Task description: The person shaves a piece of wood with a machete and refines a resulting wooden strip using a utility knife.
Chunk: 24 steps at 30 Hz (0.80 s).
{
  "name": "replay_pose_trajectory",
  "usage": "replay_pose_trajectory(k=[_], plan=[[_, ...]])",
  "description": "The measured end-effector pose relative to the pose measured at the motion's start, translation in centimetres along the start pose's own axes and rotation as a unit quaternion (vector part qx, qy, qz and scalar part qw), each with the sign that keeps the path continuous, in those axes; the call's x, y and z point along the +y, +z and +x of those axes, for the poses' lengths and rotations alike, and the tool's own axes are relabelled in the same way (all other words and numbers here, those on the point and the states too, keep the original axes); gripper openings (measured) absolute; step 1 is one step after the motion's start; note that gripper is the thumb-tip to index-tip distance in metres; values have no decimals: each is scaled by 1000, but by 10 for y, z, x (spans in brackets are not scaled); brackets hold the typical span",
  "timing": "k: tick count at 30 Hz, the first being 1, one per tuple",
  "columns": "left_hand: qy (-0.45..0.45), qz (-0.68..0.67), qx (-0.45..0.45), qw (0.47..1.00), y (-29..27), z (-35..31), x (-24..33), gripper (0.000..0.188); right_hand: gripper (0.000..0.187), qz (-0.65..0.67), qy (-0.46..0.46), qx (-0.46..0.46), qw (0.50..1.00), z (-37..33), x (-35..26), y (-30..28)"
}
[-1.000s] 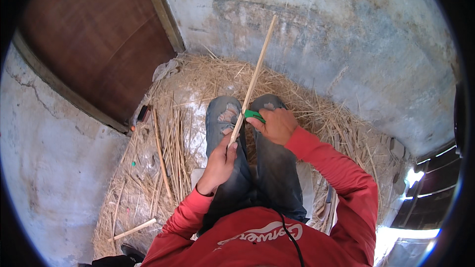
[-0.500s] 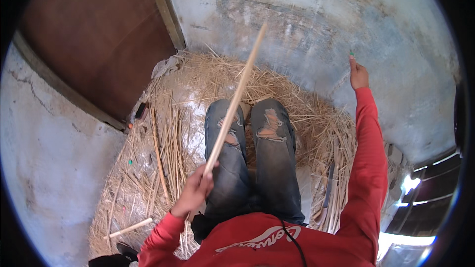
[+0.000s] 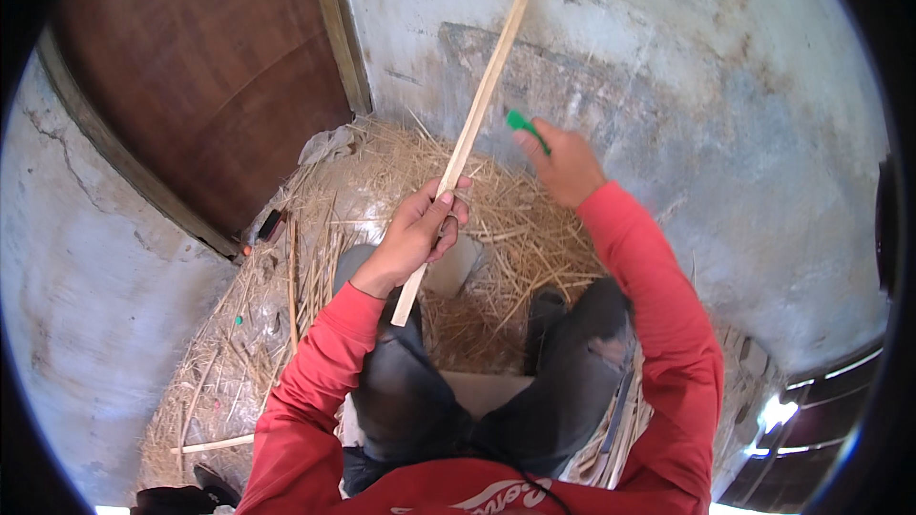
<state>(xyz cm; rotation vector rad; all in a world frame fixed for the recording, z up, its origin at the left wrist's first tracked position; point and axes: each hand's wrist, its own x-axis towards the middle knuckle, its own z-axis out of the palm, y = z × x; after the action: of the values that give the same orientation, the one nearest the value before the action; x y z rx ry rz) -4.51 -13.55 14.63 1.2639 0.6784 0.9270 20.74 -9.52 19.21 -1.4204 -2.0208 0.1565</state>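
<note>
- On my feed, the right hand (image 3: 563, 167) has come back from its reach well to the right of the long, pale, squared wooden stick (image 3: 487, 100). The left hand (image 3: 412, 234) now holds that stick farther from the body, and the knees of the dark, torn denim jeans (image 3: 405, 372) have spread apart.
- I judge this a pause between strokes: the small green plastic-looking tool (image 3: 524, 123) stands clear of the stick, so I see no cutting or scraping.
- The stick runs through the left grip, fingers curled around it; a shorter end pokes out nearer the body, the longer part slants away.
- The right grip is closed around the tool, right of the stick's middle. I can't make out its working edge.
- Dry, yellowish straw-like strips (image 3: 520, 243) lie beneath the stick.
</note>
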Motion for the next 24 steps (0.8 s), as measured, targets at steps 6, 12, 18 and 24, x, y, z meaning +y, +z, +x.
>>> replay_pose_trajectory(k=[6, 12, 18, 24], plan=[[-57, -1, -2, 998, -27, 40, -21, 32, 39, 87, 8, -85, 993, -11, -9, 42], [-129, -3, -22, 991, -29, 41, -47, 29, 40, 124, 27, -150, 980, -22, 13, 60], [-89, 100, -43, 990, -26, 58, -53, 26, 39, 107, 44, -178, 977, -16, 23, 82], [-76, 183, 4, 980, -38, 59, -78, 23, 48, -25, 72, -227, 971, 0, 37, 91]])
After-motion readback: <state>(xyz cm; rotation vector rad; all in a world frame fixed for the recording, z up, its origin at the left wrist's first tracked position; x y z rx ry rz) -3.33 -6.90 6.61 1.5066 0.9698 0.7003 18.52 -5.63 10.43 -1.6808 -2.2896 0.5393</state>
